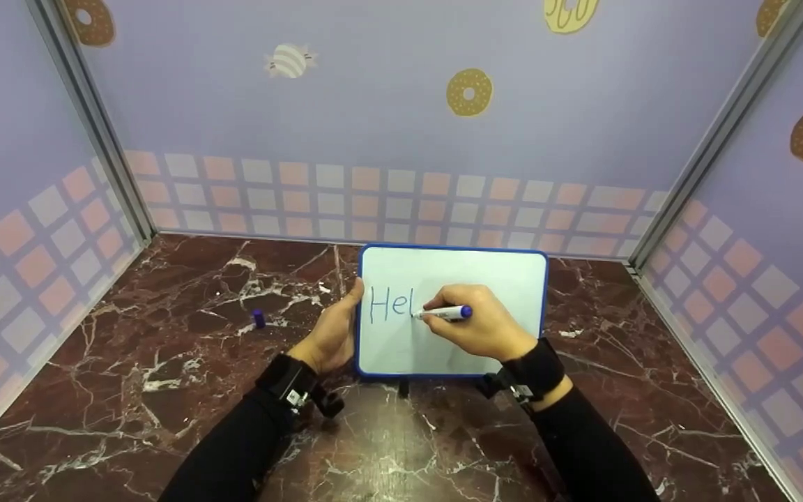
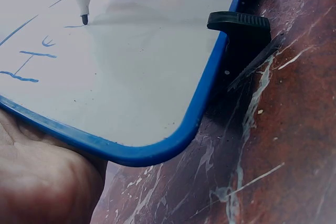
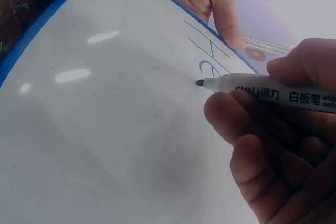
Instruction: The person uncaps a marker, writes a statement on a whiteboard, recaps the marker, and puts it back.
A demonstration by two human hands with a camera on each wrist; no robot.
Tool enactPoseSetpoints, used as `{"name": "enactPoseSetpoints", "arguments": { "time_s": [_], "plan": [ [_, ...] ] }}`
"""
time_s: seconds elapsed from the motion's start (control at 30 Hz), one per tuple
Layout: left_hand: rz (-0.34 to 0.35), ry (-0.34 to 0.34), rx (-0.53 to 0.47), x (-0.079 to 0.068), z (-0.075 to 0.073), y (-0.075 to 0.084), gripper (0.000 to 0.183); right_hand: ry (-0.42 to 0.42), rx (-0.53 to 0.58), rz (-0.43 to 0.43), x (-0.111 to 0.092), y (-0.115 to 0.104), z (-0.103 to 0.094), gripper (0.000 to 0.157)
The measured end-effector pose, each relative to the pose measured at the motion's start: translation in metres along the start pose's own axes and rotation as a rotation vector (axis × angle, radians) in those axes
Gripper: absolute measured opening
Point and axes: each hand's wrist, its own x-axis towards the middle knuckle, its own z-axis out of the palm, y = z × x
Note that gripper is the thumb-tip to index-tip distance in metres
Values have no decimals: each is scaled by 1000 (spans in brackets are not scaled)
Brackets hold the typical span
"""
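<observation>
A whiteboard (image 1: 408,352) with a blue frame stands tilted on the table, blue letters reading "Hel" (image 1: 392,305) on its left part. My left hand (image 1: 334,335) grips the board's left edge, thumb along the frame and the other fingers hidden behind. Between the thumb and fingers of my right hand (image 1: 482,324) is a white whiteboard marker (image 1: 447,312) with a blue end. Its dark tip (image 3: 200,83) is at the board's surface, by the foot of the "l". In the left wrist view, black clips (image 2: 239,21) hold the lower frame.
A small blue marker cap (image 1: 258,318) stands on the dark red marble-patterned table (image 1: 164,418), left of the board. Lilac panels (image 1: 373,125) with printed doughnuts and checks close off the back and both sides. Each wrist wears a black strap (image 1: 537,369) with a camera.
</observation>
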Motion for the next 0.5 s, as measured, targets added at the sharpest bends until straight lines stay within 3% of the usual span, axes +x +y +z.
{"name": "enactPoseSetpoints", "arguments": {
  "time_s": [0.23, 0.5],
  "plan": [
    [-3, -1, 11, 0, -1, 0, 72, 5, 29, -2, 0, 0, -2, 3],
    [-12, -4, 10, -1, -1, 1, 72, 103, 62, -73, -1, 2, -7, 4]
  ]
}}
